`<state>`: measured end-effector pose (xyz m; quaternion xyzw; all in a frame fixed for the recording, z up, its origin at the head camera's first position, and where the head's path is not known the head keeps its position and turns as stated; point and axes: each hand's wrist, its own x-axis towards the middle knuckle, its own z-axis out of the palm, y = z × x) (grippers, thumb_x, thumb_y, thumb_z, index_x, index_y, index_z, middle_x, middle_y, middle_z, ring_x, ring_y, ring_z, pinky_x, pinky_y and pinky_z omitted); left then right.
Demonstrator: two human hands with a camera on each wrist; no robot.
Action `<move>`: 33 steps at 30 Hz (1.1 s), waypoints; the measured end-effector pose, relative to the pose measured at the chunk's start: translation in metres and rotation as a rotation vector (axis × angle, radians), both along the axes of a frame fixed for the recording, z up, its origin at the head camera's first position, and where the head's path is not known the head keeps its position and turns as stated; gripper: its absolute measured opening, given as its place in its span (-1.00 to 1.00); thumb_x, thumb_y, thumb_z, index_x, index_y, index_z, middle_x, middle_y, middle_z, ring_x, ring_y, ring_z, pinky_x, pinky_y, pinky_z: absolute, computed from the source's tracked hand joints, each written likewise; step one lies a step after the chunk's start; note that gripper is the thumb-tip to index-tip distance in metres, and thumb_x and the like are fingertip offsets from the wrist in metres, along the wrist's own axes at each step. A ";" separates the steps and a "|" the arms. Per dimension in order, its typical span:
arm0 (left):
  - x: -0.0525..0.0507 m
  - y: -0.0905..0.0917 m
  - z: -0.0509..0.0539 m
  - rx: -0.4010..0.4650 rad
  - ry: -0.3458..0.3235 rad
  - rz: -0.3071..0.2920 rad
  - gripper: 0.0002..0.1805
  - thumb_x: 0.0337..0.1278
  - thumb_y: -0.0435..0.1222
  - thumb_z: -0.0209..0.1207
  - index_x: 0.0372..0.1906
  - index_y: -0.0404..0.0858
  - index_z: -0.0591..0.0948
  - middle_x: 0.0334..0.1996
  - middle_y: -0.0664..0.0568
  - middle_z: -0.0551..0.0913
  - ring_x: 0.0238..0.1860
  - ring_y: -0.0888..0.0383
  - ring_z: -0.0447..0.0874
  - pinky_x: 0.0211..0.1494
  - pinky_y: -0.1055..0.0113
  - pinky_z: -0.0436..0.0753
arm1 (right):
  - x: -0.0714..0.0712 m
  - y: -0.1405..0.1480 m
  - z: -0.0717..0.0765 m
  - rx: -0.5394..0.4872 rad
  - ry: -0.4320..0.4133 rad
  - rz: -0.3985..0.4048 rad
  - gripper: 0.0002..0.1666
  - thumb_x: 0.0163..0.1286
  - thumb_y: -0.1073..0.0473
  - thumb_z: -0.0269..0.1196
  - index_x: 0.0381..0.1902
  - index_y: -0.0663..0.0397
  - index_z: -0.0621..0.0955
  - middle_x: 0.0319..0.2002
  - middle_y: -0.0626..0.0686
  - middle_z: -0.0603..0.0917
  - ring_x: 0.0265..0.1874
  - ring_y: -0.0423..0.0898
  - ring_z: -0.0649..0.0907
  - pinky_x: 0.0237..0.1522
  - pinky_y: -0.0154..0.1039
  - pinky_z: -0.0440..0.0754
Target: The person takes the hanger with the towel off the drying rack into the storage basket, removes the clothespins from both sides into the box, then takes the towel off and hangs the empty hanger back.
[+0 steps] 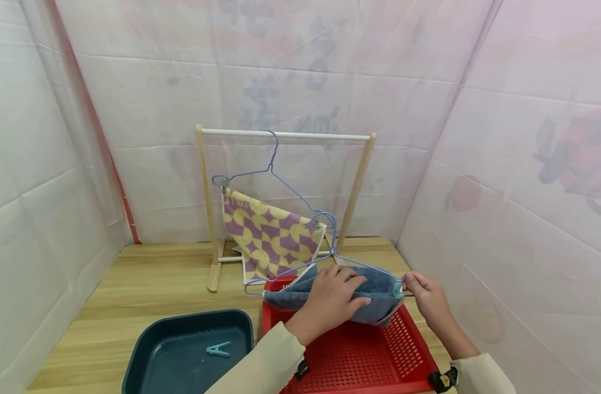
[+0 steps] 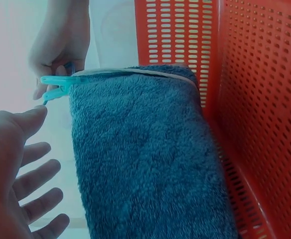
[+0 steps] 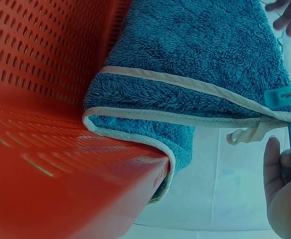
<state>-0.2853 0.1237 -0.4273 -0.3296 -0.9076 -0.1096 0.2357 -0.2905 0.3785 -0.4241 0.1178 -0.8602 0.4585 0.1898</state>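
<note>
A blue towel (image 1: 379, 309) with pale edging hangs folded on a blue wire hanger (image 1: 364, 262), over the red basket. One teal clothespin (image 2: 61, 80) clips the towel at the hanger's right end. My right hand (image 1: 428, 295) grips that end of the hanger, just beside the clothespin. Over the middle of the towel is my left hand (image 1: 327, 295), its fingers spread and not curled round anything. In the left wrist view, its thumb points toward the clothespin; whether it touches is unclear.
Behind stands a rack (image 1: 285, 133) with a white bar and wooden legs. From it a second blue hanger (image 1: 272, 168) holds a purple-and-yellow cloth (image 1: 271, 235). The red basket (image 1: 419, 350) stands in front, and left of it a dark basin (image 1: 148, 342) holds a teal clothespin (image 1: 219, 349).
</note>
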 end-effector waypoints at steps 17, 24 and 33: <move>-0.002 0.036 0.008 -0.097 -0.068 0.029 -0.41 0.35 0.31 -0.04 0.33 0.18 0.55 0.23 0.26 0.56 0.27 0.18 0.48 0.32 0.13 0.51 | 0.000 0.002 0.000 0.003 -0.026 -0.018 -0.59 0.60 0.20 0.05 -0.50 0.19 0.55 -0.42 0.05 0.65 -0.34 -0.31 0.63 -0.23 -0.39 0.62; -0.003 0.046 0.008 -0.101 -0.078 0.033 -0.39 0.36 0.33 -0.08 0.34 0.18 0.53 0.24 0.28 0.56 0.29 0.19 0.48 0.31 0.14 0.51 | 0.002 0.001 0.001 -0.009 -0.022 -0.014 -0.59 0.61 0.19 0.03 -0.51 0.11 0.55 -0.43 0.04 0.64 -0.33 -0.28 0.64 -0.22 -0.36 0.64; -0.006 0.060 0.007 -0.094 -0.076 0.031 -0.36 0.35 0.37 -0.16 0.33 0.21 0.52 0.23 0.29 0.59 0.24 0.18 0.54 0.27 0.14 0.54 | 0.003 -0.001 0.001 -0.020 -0.015 -0.018 -0.59 0.60 0.21 0.04 -0.52 0.11 0.56 -0.46 -0.03 0.63 -0.35 -0.31 0.63 -0.25 -0.44 0.60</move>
